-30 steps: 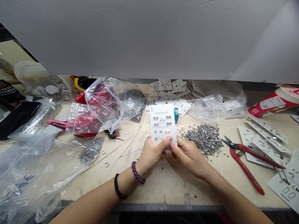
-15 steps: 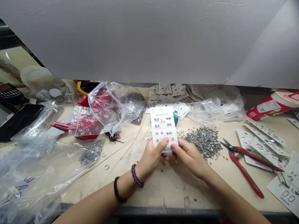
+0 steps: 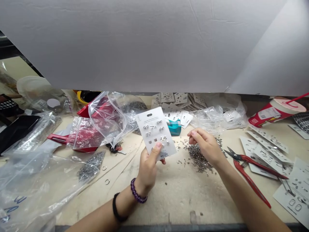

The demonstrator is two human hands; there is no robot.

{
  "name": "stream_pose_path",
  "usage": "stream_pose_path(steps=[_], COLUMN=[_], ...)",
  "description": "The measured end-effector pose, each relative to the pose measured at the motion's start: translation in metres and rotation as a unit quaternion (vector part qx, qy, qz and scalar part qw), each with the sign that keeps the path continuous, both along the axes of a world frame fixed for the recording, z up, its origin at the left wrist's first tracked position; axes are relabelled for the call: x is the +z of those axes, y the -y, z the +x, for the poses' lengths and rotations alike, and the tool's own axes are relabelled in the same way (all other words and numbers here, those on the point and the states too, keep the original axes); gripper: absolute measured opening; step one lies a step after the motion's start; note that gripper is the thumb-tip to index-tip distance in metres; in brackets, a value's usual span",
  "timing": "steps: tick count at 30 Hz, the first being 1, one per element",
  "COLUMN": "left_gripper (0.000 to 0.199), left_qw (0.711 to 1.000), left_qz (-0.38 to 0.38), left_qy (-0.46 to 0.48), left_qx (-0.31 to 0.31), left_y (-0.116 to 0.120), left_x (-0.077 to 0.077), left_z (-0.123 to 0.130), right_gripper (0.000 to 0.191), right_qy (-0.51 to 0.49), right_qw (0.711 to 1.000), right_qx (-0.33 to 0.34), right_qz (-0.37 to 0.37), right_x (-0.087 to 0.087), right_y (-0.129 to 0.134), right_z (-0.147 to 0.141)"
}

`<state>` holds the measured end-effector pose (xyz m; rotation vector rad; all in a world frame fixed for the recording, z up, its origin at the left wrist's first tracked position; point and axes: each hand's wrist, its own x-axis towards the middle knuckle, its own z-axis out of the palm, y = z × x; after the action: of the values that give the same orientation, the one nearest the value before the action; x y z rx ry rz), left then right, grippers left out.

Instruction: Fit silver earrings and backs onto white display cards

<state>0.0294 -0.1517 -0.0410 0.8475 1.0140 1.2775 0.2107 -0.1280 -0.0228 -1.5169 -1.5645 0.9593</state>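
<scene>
Nearest, the left hand (image 3: 149, 166) pinches the lower edge of a white earring card (image 3: 155, 132), thumb on its face and fingers curled behind it; the card tilts up and left above the tabletop (image 3: 169, 193), with small metal studs set in rows on it. A purple bead bracelet (image 3: 137, 195) and a black band (image 3: 116, 209) sit on that wrist. To the right, the right hand (image 3: 207, 145) hangs over a heap of small silver pieces (image 3: 199, 156), its fingertips (image 3: 193, 137) drawn together; whether anything is pinched between them cannot be told. The hand covers the far part of the heap. Red-handled snips (image 3: 251, 170) lie just right of the heap, with loose printed cards (image 3: 267, 148) beyond them. On the left, crumpled clear plastic bags (image 3: 108, 116) lie over a red scoop (image 3: 65, 139), and a few loose rings (image 3: 105, 174) lie near. Farther back stand a teal tape dispenser (image 3: 175, 127), a pile of cards (image 3: 177, 103) and, at far right, a red cup (image 3: 275, 114) on its side.
</scene>
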Motion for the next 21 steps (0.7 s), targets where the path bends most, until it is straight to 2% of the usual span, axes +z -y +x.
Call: stream_pose_path(steps=[3, 7, 10, 12, 14, 16, 19, 21], left_gripper=[0.022, 0.024, 0.025, 0.026, 0.026, 0.025, 0.025, 0.025], left_qw=[0.999, 0.997, 0.995, 0.994, 0.993, 0.993, 0.994, 0.995], left_qz=[-0.024, -0.064, -0.085, -0.091, -0.093, -0.094, -0.092, -0.086], left_qy=[0.024, 0.039, 0.044, 0.048, 0.051, 0.051, 0.046, 0.042], left_qx=[0.033, 0.031, 0.035, 0.041, 0.045, 0.045, 0.038, 0.029], left_y=[-0.003, -0.004, -0.004, -0.005, -0.005, -0.005, -0.004, -0.003], left_x=[0.003, 0.004, 0.004, 0.005, 0.006, 0.006, 0.006, 0.005], left_z=[-0.001, 0.0, 0.0, 0.0, 0.0, 0.0, 0.0, 0.0], right_gripper=[0.025, 0.026, 0.031, 0.031, 0.027, 0.024, 0.025, 0.026], right_qy=[0.129, 0.281, 0.372, 0.394, 0.377, 0.331, 0.222, 0.142], right_qw=[0.99, 0.944, 0.9, 0.886, 0.892, 0.912, 0.951, 0.966], right_qx=[0.025, 0.135, 0.205, 0.232, 0.248, 0.241, 0.208, 0.195], right_qz=[0.043, 0.108, 0.098, 0.068, 0.041, 0.011, -0.06, -0.096], right_x=[0.008, 0.014, 0.019, 0.024, 0.029, 0.031, 0.031, 0.029], right_y=[-0.031, -0.072, -0.093, -0.101, -0.105, -0.106, -0.105, -0.102], right_z=[0.009, 0.005, -0.003, -0.006, -0.008, -0.007, -0.004, -0.001])
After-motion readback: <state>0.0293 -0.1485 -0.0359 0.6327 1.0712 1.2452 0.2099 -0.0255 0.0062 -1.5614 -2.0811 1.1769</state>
